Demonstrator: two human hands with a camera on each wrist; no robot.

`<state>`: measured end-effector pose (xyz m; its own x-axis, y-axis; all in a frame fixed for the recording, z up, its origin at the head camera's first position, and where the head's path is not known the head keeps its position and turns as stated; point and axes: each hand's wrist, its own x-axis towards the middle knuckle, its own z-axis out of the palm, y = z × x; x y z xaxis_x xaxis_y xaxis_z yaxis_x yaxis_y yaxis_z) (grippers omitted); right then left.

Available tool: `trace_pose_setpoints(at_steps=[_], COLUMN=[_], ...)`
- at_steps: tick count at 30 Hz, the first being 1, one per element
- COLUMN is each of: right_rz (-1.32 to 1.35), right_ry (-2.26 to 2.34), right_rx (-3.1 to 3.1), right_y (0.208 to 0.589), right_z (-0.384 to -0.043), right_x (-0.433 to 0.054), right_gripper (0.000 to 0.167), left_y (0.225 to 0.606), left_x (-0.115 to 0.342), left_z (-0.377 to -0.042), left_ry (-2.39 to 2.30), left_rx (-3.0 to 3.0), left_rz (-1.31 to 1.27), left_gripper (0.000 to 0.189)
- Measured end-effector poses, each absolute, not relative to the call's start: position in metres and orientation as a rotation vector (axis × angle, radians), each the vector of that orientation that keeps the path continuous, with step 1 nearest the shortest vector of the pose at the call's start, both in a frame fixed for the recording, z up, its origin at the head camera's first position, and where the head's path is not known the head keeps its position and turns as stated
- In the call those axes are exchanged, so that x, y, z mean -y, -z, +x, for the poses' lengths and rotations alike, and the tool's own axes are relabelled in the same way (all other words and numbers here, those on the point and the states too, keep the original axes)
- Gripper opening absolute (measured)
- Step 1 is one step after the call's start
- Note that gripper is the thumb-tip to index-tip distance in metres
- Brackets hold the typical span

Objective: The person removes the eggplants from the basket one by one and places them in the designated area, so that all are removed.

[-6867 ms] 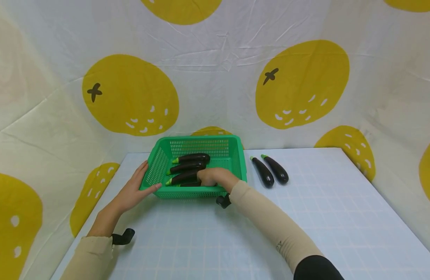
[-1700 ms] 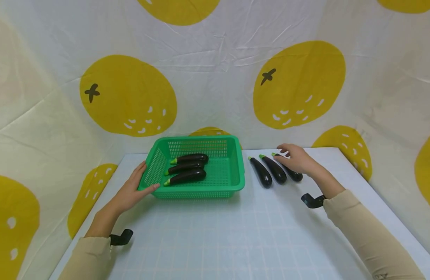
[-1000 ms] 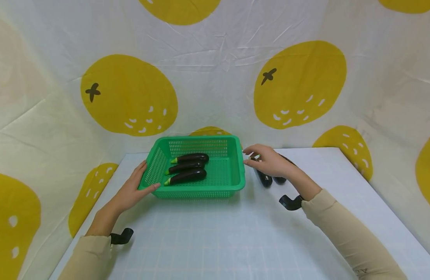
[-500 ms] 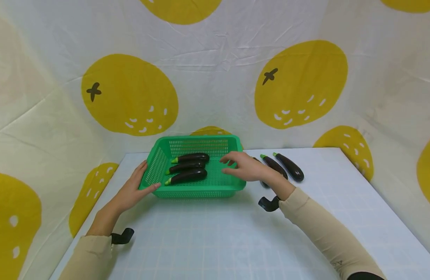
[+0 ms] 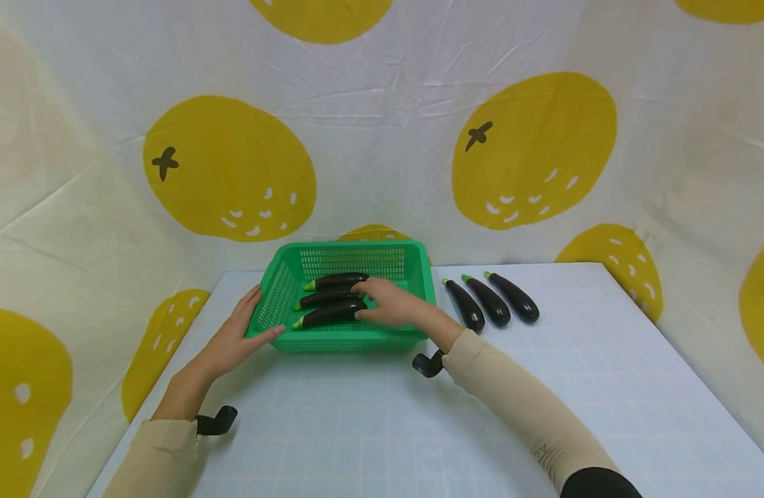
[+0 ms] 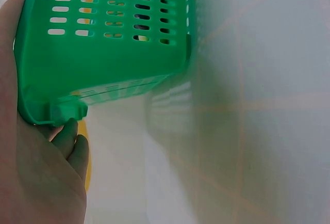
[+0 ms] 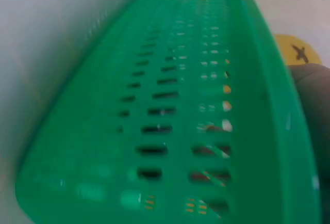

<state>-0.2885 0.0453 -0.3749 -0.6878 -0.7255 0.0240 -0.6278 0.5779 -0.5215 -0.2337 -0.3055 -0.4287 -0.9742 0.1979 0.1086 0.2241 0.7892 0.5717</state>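
Observation:
A green slotted basket [image 5: 382, 339] stands at the back of the table and holds three dark eggplants with green stems: rear [image 5: 338, 280], middle [image 5: 325, 298] and front [image 5: 328, 314]. My left hand [image 5: 232, 341] grips its left front corner, thumb along the front rim; in the left wrist view the fingers [image 6: 77, 152] bend at the rim's corner. Inside the basket, my right hand [image 5: 390, 303] is over the rounded ends of the eggplants, thumb and fingers apart. The right wrist view shows mostly the basket's wall [image 7: 93, 146], hiding the fingertips.
Right of the basket, three more eggplants lie side by side on the table: near one [image 5: 465, 306], middle one [image 5: 489, 301] and far one [image 5: 514, 298]. A white cloth [image 5: 382, 173] with yellow fruit prints hangs behind the table [image 5: 332, 429].
An eggplant from the basket now lies third in the row on the right. My right hand has come back leftward from that row into the basket. The left hand stays on the corner.

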Motion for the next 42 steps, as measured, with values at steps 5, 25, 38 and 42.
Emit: trace_pose_setpoints(at_steps=[5, 25, 38, 42], right_rz=[-1.09, -0.969, -0.989, -0.956], right_ry=[0.658, 0.312, 0.419, 0.455], right_rx=[-2.637, -2.74, -2.748, -2.737], right_y=[0.384, 0.402, 0.408, 0.407], right_z=[-0.292, -0.301, -0.301, -0.301], right_x=[-0.025, 0.004, 0.003, 0.003], right_gripper=[0.055, 0.05, 0.043, 0.044], left_y=[0.429, 0.43, 0.43, 0.43], left_x=[0.305, 0.307, 0.305, 0.306], left_z=[-0.234, -0.236, -0.233, -0.234], left_ry=[0.955, 0.935, 0.935, 0.936], left_rx=[2.928, 2.916, 2.929, 2.926], left_rz=[-0.35, -0.374, -0.363, -0.356], left_gripper=[0.104, 0.103, 0.103, 0.103])
